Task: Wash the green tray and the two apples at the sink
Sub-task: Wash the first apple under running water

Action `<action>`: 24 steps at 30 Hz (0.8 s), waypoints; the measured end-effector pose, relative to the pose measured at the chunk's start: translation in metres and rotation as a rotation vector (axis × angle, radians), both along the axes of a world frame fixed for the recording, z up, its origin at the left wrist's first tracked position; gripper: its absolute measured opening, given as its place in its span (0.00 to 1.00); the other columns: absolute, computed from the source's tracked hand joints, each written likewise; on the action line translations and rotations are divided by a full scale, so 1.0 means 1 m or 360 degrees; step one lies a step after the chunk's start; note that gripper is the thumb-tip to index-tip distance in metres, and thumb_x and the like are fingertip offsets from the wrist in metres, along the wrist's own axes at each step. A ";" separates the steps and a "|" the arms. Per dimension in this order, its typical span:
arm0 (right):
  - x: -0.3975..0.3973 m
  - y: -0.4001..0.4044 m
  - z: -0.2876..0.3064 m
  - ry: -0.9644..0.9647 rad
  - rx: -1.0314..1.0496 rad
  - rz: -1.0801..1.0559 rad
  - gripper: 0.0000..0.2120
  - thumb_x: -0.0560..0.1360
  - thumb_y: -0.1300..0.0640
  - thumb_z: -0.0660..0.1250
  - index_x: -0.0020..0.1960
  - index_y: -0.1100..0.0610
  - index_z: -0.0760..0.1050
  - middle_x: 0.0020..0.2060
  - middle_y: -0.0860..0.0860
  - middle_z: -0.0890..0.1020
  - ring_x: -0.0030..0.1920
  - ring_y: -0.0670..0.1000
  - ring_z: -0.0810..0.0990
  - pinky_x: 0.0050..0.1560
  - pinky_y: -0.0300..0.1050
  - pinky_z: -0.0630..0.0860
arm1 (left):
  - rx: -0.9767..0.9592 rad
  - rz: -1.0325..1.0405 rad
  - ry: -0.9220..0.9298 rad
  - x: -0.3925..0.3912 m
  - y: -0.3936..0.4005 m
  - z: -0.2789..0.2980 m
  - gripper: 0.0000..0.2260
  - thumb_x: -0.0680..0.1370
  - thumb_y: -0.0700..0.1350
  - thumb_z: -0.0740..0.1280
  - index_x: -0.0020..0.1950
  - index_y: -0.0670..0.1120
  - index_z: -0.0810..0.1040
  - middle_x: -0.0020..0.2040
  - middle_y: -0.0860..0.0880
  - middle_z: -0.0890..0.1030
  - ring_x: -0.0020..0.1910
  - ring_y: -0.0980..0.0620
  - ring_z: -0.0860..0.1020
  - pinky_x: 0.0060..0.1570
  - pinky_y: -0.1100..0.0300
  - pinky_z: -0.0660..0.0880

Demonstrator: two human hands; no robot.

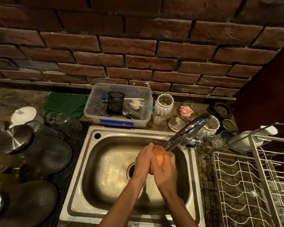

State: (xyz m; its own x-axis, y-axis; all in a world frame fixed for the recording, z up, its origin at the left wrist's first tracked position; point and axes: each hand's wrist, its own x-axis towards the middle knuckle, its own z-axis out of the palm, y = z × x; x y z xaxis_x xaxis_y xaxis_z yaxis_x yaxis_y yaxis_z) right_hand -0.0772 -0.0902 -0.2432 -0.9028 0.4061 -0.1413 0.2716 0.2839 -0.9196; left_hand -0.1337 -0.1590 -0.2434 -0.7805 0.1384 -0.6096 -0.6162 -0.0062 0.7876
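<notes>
One apple (pixel 158 157) sits clasped between two hands, left hand (pixel 143 161) and right hand (pixel 165 171), over one sink (pixel 82 185).

Apple (pixel 159 157) mostly hidden between hands

Marble counter (pixel 184 110): clear bin (pixel 117 118), white rack (pixel 246 185).

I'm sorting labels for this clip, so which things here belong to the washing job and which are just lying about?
In use:
apple, clasped between left hand and right hand
faucet
sink

Lying about:
clear tub of scrubbers
green cloth
white dish rack
white ribbed jar
upturned glasses

The green tray and second apple aren't visible.
</notes>
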 end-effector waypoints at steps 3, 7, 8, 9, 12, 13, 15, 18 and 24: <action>0.012 0.005 -0.007 0.0124 0.0085 0.0029 0.17 0.80 0.46 0.62 0.67 0.46 0.70 0.62 0.41 0.67 0.59 0.38 0.75 0.52 0.33 0.79 | 0.0135 -0.0126 -0.0280 -0.001 0.000 0.008 0.11 0.72 0.59 0.68 0.48 0.56 0.85 0.57 0.43 0.82 0.58 0.41 0.80 0.50 0.51 0.80; 0.009 0.007 -0.006 0.0100 0.0138 -0.0048 0.19 0.79 0.40 0.60 0.66 0.46 0.71 0.62 0.43 0.70 0.60 0.45 0.76 0.55 0.47 0.81 | 0.0447 -0.0122 -0.0537 -0.001 -0.002 0.009 0.26 0.67 0.60 0.74 0.60 0.49 0.82 0.58 0.42 0.82 0.58 0.42 0.80 0.53 0.47 0.80; 0.006 0.008 -0.004 0.0004 0.0052 -0.0154 0.20 0.78 0.38 0.60 0.66 0.44 0.71 0.61 0.43 0.72 0.58 0.45 0.77 0.53 0.49 0.81 | 0.0372 -0.0136 -0.0427 0.001 0.001 0.011 0.22 0.70 0.59 0.73 0.59 0.49 0.82 0.57 0.42 0.82 0.57 0.42 0.81 0.52 0.47 0.80; 0.000 0.010 -0.002 -0.0129 -0.0103 -0.0269 0.21 0.77 0.37 0.62 0.67 0.43 0.70 0.59 0.44 0.75 0.55 0.45 0.79 0.51 0.49 0.82 | 0.0259 -0.0118 -0.0283 0.004 0.004 0.011 0.16 0.73 0.57 0.70 0.56 0.51 0.82 0.57 0.42 0.82 0.55 0.43 0.81 0.51 0.49 0.81; -0.015 0.023 0.004 -0.0484 -0.0743 -0.0353 0.20 0.76 0.42 0.68 0.66 0.43 0.71 0.56 0.48 0.79 0.52 0.50 0.81 0.45 0.49 0.81 | -0.0069 -0.0140 0.0113 0.012 0.007 0.009 0.07 0.79 0.58 0.61 0.53 0.61 0.77 0.55 0.49 0.80 0.52 0.50 0.79 0.46 0.52 0.82; -0.020 0.026 0.004 -0.0567 -0.0977 -0.0352 0.19 0.76 0.43 0.69 0.65 0.47 0.74 0.56 0.52 0.81 0.52 0.53 0.82 0.45 0.53 0.82 | -0.0125 -0.0152 0.0223 0.014 0.005 0.010 0.06 0.79 0.59 0.60 0.52 0.66 0.75 0.55 0.53 0.78 0.52 0.54 0.78 0.43 0.58 0.79; -0.022 0.031 0.006 -0.0720 -0.1350 -0.0372 0.18 0.75 0.43 0.69 0.61 0.52 0.77 0.55 0.59 0.82 0.51 0.60 0.84 0.42 0.58 0.83 | -0.0208 -0.0224 0.0437 0.016 0.000 0.012 0.07 0.78 0.60 0.60 0.50 0.75 0.70 0.56 0.64 0.72 0.52 0.61 0.74 0.40 0.66 0.72; -0.023 0.037 0.011 -0.0852 -0.1529 -0.0315 0.23 0.72 0.40 0.71 0.60 0.55 0.78 0.54 0.61 0.83 0.46 0.61 0.87 0.39 0.59 0.82 | -0.0390 -0.0325 0.0644 0.016 0.000 0.009 0.13 0.80 0.57 0.61 0.49 0.80 0.66 0.54 0.72 0.67 0.53 0.70 0.71 0.42 0.71 0.67; -0.030 0.027 0.014 -0.0784 -0.0715 -0.0231 0.13 0.79 0.42 0.64 0.57 0.49 0.75 0.54 0.56 0.81 0.52 0.57 0.82 0.50 0.58 0.83 | -0.0303 -0.0113 0.0490 0.019 0.003 0.005 0.08 0.82 0.56 0.60 0.52 0.70 0.74 0.50 0.68 0.78 0.48 0.70 0.77 0.35 0.75 0.73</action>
